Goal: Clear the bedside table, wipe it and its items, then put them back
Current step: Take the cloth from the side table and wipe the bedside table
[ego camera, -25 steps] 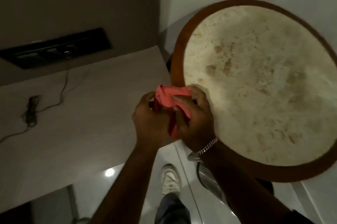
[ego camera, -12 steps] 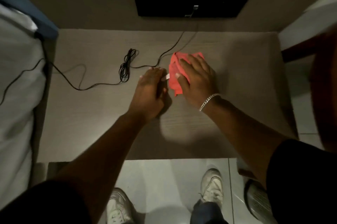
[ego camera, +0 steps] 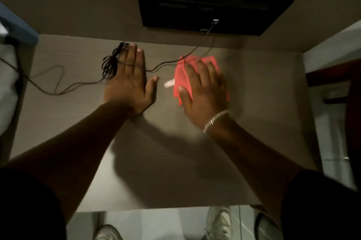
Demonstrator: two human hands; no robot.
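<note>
Bedside table [ego camera: 259,106] is lying under both hands. At its left rear the black cable [ego camera: 110,63] is sitting coiled, and the left hand [ego camera: 129,85] is lying flat just beside it, fingers straight, holding nothing. Further right, the right hand [ego camera: 205,91] is pressing the red cloth [ego camera: 182,75] onto the tabletop with flat, spread fingers.

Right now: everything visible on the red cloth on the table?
The red cloth is coral-red soft fabric, folded into loose layers, lying flat on the wood-grain bedside table, right of centre, near the back. A small white tag sticks out at its left edge. The right hand presses on it with straight, spread fingers, covering its middle. A thin black cable passes its upper left corner; contact cannot be told. Its right edge is blurred.
</note>
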